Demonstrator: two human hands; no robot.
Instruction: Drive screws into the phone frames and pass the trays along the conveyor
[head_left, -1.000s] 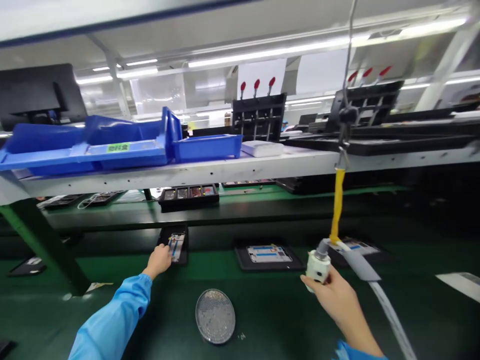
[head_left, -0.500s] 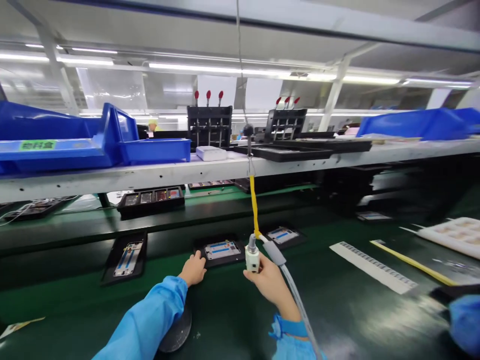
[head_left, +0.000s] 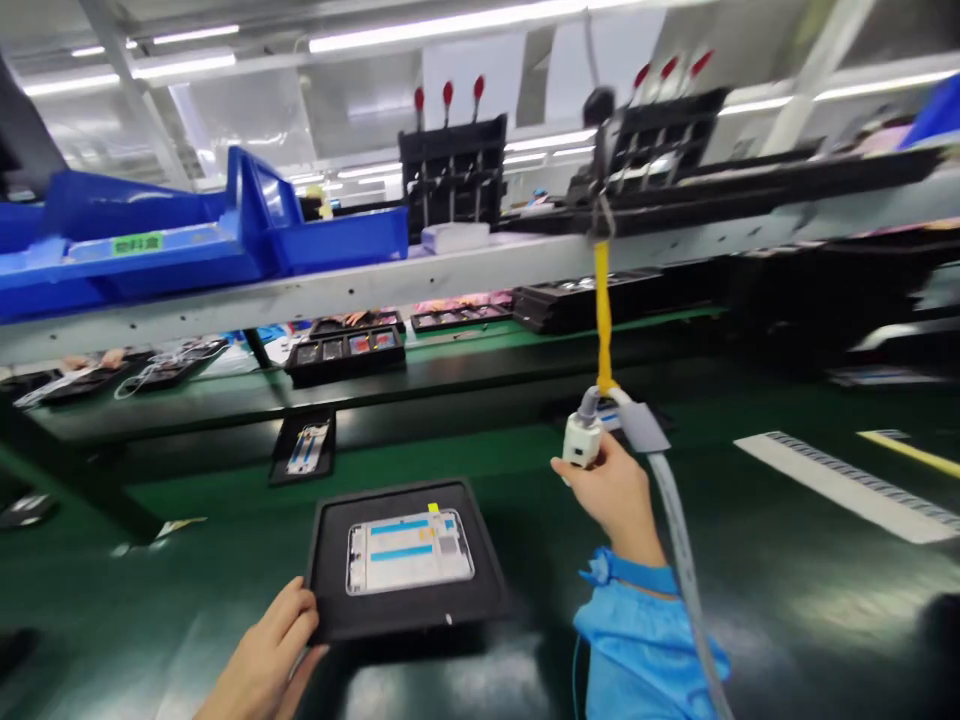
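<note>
At the near left, my left hand (head_left: 271,650) grips the left edge of a black tray (head_left: 480,590), its thumb low by the near corner. A silver phone frame (head_left: 412,567) with blue strips and a small yellow tab lies in that tray. Off to the right, my right hand (head_left: 615,490) is closed round a small white boxy device (head_left: 582,440) with a grey knob-like top. A yellow strap (head_left: 603,310) rises from the device, and a grey hose (head_left: 681,540) runs down past my blue sleeve.
Further back on the green bench lies another black tray (head_left: 328,462) with a phone frame. Blue bins (head_left: 337,240) and black fixtures with red-tipped levers (head_left: 454,165) stand on the white shelf (head_left: 315,290) above. A white strip (head_left: 840,482) lies at right.
My left hand has brought the middle black tray nearer from the back of the bench. My right hand still holds the white device. The view has tilted down and turned left.
</note>
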